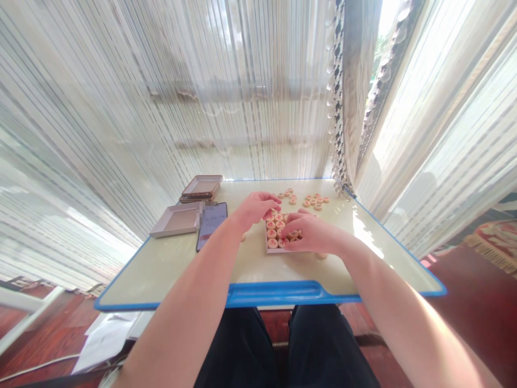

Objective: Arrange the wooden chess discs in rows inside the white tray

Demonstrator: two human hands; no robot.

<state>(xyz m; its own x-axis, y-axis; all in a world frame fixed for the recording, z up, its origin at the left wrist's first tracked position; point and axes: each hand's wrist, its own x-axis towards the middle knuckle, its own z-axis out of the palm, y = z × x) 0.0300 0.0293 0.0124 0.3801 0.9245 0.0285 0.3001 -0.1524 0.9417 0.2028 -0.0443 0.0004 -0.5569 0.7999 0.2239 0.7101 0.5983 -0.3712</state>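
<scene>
A shallow box (278,250) on the table holds round wooden xiangqi pieces (272,234) in rows, with red characters showing on many of them. My left hand (258,207) is at the box's far left corner, its fingers closed at a piece there; the fingertips partly cover it. Over the right part of the box lies my right hand (309,231), thumb and fingers apart and touching the pieces beneath. That hand hides much of the box's right side. One loose piece (321,256) sits beside the near right corner, partly under my right hand.
Loose pieces lie beyond the box in a right group (314,202) and a middle group (292,200). To the left are a phone (212,225), an open box lid (165,229) and a brown tray (204,185). The table's blue edge (278,293) runs before my knees.
</scene>
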